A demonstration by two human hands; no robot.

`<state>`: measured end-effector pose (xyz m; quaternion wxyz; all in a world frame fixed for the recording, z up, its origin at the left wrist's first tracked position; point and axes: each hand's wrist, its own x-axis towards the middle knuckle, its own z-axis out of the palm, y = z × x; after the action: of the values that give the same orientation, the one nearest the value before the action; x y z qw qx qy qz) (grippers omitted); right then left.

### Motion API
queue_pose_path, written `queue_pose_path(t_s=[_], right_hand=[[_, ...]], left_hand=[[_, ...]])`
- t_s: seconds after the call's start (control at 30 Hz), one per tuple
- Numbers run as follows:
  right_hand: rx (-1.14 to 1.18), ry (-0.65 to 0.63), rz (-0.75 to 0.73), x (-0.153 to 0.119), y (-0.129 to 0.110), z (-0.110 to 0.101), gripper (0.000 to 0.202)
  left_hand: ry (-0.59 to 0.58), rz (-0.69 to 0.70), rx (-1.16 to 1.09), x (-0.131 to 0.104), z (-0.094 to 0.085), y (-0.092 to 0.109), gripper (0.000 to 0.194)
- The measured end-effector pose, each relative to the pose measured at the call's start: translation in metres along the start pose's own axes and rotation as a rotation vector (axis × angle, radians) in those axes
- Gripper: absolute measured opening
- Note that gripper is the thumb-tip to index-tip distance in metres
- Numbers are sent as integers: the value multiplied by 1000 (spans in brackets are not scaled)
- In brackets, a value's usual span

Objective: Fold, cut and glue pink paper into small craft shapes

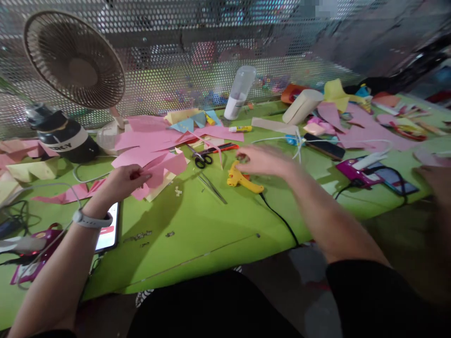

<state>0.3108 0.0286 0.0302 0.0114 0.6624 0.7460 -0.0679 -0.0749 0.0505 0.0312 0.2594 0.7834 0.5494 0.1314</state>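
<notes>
My left hand, with a pale band on its wrist, has its fingers pinched at the edge of a folded pink paper. My right hand is blurred by motion, its fingers curled just above a yellow glue gun that lies on the green table. Whether the fingers touch the gun cannot be made out. Black-handled scissors and metal tweezers lie between my hands. A yellow glue stick lies behind them.
A fan and a dark bottle stand at the back left. A clear bottle leans near the mesh. Cables, a phone and a pink power strip lie around. Another person's arm shows at the right edge.
</notes>
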Motion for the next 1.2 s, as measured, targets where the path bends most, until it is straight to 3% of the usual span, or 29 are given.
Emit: queue_pose_path(t_s=[0.17,0.4,0.67,0.83,0.93,1.03,1.2], right_hand=[[-130,-115,-49,-35,12,40,33],[-80,-27,-20,-32,22,71,43],[-49,156,89,-34,33,94,34],[193,246,275,-36,34,87,25],[600,315,339,-43,23,74,21],[1050,229,128,-48,0,63,16],[1144,-57,-100,-52,-46,55,16]], left_hand=[[-43,-65,-275,-21,8,12,30],[-133,-22,-559,-36,32,0,26],[-126,-52,-508,-46,41,-16,26],[-139,-4,-417,-47,46,-22,25],[-166,-7,-398,-47,46,-22,26],[-176,-44,-394,-47,46,-21,24],[-57,-29,-505,-44,50,-20,21]])
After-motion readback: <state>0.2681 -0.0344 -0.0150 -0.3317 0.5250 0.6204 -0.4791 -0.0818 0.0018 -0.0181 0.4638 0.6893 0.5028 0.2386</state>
